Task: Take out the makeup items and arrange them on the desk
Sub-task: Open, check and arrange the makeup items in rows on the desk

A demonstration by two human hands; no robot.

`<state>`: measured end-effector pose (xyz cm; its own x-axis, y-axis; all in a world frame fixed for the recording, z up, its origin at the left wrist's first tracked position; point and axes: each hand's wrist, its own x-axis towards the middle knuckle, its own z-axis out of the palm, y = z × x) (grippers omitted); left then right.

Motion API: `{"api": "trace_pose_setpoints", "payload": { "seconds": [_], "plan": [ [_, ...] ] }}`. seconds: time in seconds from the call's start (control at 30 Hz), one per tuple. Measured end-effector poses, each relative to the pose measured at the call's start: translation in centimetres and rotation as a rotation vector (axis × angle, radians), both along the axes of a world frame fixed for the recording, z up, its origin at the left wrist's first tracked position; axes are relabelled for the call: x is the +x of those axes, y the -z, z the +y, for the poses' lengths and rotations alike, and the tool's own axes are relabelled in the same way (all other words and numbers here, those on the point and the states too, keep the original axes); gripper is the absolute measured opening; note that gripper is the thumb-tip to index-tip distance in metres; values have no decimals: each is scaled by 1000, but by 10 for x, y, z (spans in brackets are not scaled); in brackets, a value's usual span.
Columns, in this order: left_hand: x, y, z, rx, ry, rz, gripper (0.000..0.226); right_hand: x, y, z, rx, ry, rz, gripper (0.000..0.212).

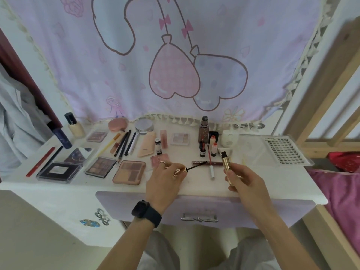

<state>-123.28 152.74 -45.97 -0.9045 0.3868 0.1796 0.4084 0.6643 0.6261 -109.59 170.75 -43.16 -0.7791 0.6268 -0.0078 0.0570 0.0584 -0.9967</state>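
Gold mascara tube (227, 162) stands upright in the right grip (244, 182), which is clamped round its base, mouth raised, likely to take the brush. The left grip (165, 176) pinches the wand (195, 166) by its cap, just above the table (272, 183).

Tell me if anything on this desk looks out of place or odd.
The gold mascara tube is uncapped: the right hand holds it, and the left hand pinches its wand, bare brush hanging over the desk. It could smear. Nothing looks spilled.
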Motion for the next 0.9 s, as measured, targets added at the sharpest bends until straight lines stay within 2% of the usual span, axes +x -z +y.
{"api": "trace_pose_setpoints", "payload": {
  "seconds": [0.17,0.3,0.43,0.9],
  "plan": [
    [2,-4,3,-161,-110,93,28,4,1,6,-11,40,14,19],
    [-1,-9,12,-260,-192,77,33,2,2,4,5,18,27,19],
    [-8,-13,25,-353,-172,41,36,-1,4,1,25,-9,40,20],
    [-11,-18,32,-358,-153,4,53,-3,10,-2,127,-22,-24,20]
  ]
}}
